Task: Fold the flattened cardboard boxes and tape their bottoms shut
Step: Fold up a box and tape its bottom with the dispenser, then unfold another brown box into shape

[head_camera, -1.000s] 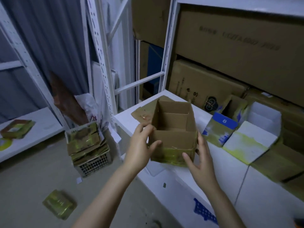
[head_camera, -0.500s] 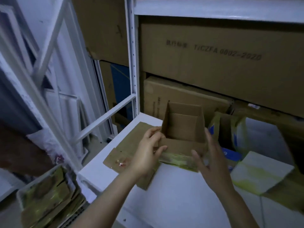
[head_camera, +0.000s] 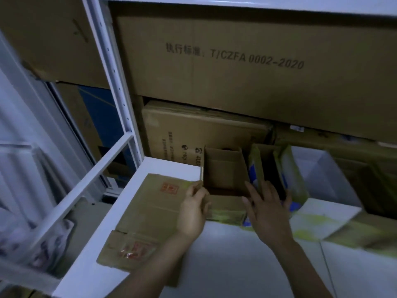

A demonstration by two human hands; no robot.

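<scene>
The small brown box [head_camera: 223,168] stands upright on the white worktop [head_camera: 236,254], its open top facing up and its long axis running away from the person toward the cartons stacked at the back. A band of yellowish tape shows low on its near face. The left hand [head_camera: 192,214] is at the box's near left corner, its grip closed there, with curled fingers and thumb pinching the edge of the left wall. The right hand [head_camera: 266,214] is at the near right corner, its grip open, with the fingers straight and spread against the right wall. A flattened cardboard sheet [head_camera: 146,211] with red stamps lies on the worktop just left of the box, passing under the left wrist. Touching the box on the right is a blue-and-white box [head_camera: 255,166], and beyond that a white box [head_camera: 318,168]. Behind them sits a large carton [head_camera: 236,93] printed "T/CZFA 0002-2020", beside a white rack upright [head_camera: 113,72].
</scene>
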